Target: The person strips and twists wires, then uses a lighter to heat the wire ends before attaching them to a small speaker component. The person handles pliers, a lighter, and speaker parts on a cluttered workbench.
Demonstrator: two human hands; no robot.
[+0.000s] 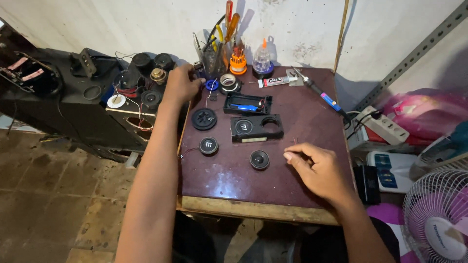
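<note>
The left hand [181, 84] reached to the tabletop's [234, 180] far edge, fingers curled by a blue ring [212, 84]; whether it gripped anything was unclear. The right hand [318, 168] rested loosely open, empty, near a small round speaker [259, 159].

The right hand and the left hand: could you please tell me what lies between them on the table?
In the head view, a small round speaker lies nearest the right hand; the speaker housing lies toward the left hand.

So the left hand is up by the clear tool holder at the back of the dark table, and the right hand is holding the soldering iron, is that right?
Not quite. The head view shows the right hand resting empty on the dark table, near the small round black speaker. The blue-handled soldering iron lies untouched further back. The left hand is indeed up by the clear tool holder.
</note>
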